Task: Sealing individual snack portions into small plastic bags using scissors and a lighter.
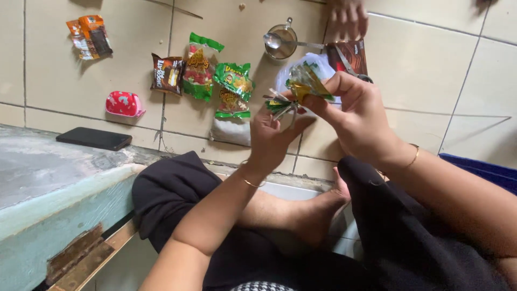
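The person sat on a tiled floor (420,64) with legs folded, both hands raised in front of the body. The right hand (358,121) was closed in a pinch around a small green and gold sachet (306,82), thumb and forefinger gripping its upper edge and holding it tilted above the tiles. The left hand (272,137) was closed too, its fingertips holding a bunch of thin torn strips (280,103) just below and to the left of the sachet, so that the two hands nearly met. Each wrist wore a thin bangle. Behind the sachet lay a whitish plastic bag (318,63), partly hidden by the hands. On the floor beyond stood a small glass cup (281,42) with a metal spoon (277,40) resting across its rim, and beside it lay a dark red packet (351,56) with scissors (353,67) on top. Another person's hand (346,17) reached in at the upper edge, just above that packet. To the left lay several green snack packets (232,80), a brown packet (167,74), an orange wrapper (89,36) and a small red pouch (124,104). A black phone (93,138) rested on the grey ledge (48,172) at the left.
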